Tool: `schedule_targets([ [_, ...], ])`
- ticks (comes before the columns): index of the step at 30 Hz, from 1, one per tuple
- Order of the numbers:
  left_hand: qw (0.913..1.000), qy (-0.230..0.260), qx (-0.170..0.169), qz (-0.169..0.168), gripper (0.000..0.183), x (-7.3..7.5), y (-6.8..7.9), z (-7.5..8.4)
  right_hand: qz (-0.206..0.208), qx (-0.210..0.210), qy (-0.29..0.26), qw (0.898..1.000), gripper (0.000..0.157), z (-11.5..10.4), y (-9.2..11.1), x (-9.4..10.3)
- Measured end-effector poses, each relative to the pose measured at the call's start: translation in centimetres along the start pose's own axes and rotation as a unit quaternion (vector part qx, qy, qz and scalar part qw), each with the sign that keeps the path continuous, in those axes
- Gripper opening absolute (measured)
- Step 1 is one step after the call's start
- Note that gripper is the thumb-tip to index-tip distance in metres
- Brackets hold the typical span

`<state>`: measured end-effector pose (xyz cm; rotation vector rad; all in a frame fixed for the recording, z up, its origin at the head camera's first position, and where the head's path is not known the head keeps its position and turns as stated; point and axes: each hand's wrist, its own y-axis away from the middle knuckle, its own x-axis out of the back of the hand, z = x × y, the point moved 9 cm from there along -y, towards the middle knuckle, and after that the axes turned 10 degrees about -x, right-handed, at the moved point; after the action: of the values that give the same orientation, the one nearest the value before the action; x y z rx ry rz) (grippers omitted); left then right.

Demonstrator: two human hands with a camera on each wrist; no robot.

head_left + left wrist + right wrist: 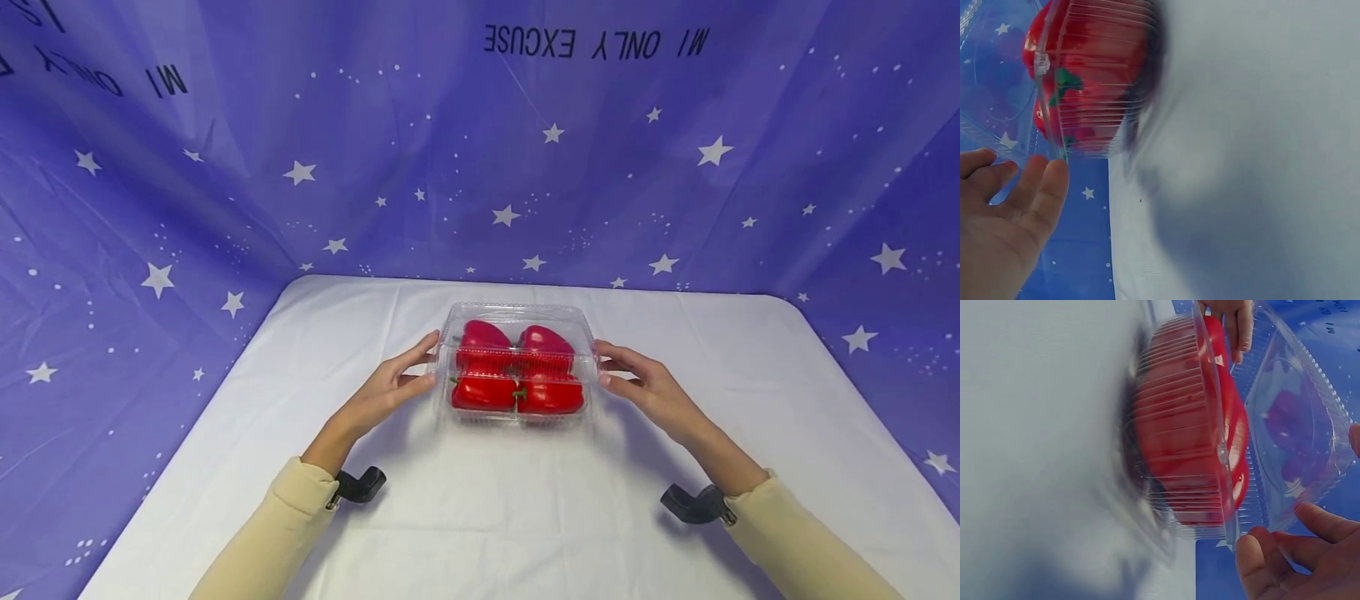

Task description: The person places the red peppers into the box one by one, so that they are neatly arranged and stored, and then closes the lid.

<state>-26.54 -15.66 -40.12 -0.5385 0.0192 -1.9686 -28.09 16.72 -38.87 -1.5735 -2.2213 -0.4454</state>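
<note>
A clear plastic clamshell box [517,421] with glossy red bell peppers [551,396] inside stands on the white cloth. Green stems show among them. In the right wrist view the box's hinged lid [1310,375] is tilted up from the ribbed base. My left hand [378,392] holds the lid at its left side, thumb nearer me, fingers farther back. At the right side my right hand [656,396] holds the lid the same way; its thumb lies at the lid's edge in the right wrist view. The left thumb is out of the left wrist view.
The white cloth-covered table [487,525] extends around the box. Purple fabric [420,150] with white stars and lettering rises behind and at both sides. A black curved piece sits at each wrist, left [363,485] and right [693,504].
</note>
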Motion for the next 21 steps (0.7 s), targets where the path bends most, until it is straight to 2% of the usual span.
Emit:
schedule_targets([
  [10, 0.9996, 0.013, -0.020, -0.015, 0.072, -0.6, 0.2, -1.0, 0.005, -0.001, 0.007, 1.000, 0.050, 0.8, 0.2, -0.5],
  [16, 0.9990, -0.019, -0.031, -0.027, 0.073, -0.6, 0.7, -1.2, 0.006, 0.009, 0.008, 1.000, 0.050, 1.4, 0.4, -0.9],
  [21, 0.9975, -0.055, -0.026, -0.036, 0.074, -0.7, 1.0, -1.6, 0.014, 0.026, -0.004, 1.000, 0.050, 1.8, 0.3, -1.1],
])
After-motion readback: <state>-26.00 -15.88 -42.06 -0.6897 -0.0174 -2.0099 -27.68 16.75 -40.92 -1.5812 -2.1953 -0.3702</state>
